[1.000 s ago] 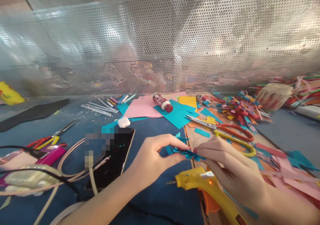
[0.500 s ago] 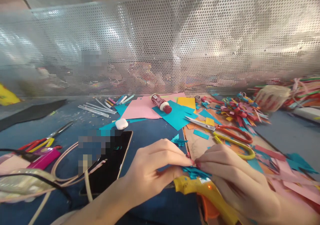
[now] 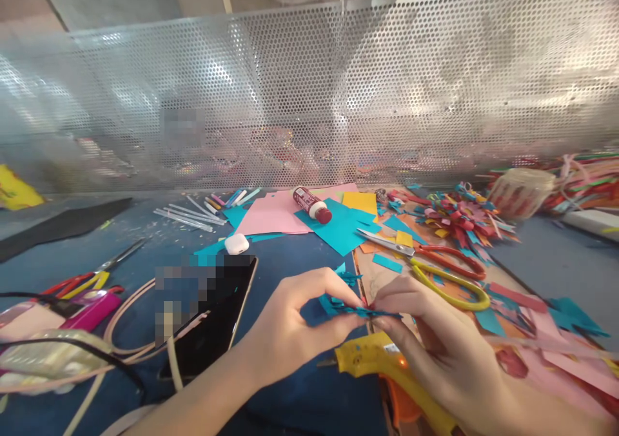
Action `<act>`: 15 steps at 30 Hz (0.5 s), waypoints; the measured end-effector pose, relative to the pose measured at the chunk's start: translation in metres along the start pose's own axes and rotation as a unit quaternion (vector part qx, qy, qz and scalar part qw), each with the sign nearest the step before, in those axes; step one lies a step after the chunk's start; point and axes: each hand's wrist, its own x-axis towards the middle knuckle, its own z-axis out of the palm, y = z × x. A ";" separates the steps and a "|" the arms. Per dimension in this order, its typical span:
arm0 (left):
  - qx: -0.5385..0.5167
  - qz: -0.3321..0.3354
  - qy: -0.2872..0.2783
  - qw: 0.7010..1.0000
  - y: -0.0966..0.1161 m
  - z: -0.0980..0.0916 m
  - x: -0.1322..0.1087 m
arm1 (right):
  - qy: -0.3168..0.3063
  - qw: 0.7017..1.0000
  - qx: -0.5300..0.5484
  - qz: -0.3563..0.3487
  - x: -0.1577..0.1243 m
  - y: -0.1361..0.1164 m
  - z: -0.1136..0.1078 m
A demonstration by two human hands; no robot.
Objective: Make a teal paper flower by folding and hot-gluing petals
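My left hand [image 3: 300, 323] and my right hand [image 3: 435, 346] meet in front of me, each pinching a fringed blue paper piece [image 3: 338, 307] between thumb and fingers. Parts of the piece are covered by my fingertips. Below it lies a yellow glue gun [image 3: 367, 353] with a small orange light lit; its handle runs under my right hand. Behind my fingers rests another fringed blue paper scrap [image 3: 349, 277]. Open scissors [image 3: 430, 255] with red and yellow handles lie beyond my right hand.
A phone [image 3: 217, 320] with cables is at left, near a white earbud case [image 3: 236, 244]. A glue bottle [image 3: 312, 204] lies on pink paper [image 3: 271, 213]. Glue sticks [image 3: 186, 217], a colourful paper-strip bundle [image 3: 469, 213] and a plastic cup [image 3: 522, 193] stand farther back, before a perforated metal panel [image 3: 300, 94].
My hands have lifted the blue paper piece slightly and tilted it, so more of it shows. More of the glue gun and its nozzle is uncovered. The view has tipped slightly upward.
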 end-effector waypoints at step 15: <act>-0.055 -0.124 -0.001 0.991 -0.001 0.001 0.004 | 0.032 0.997 0.002 0.072 0.002 0.002 0.003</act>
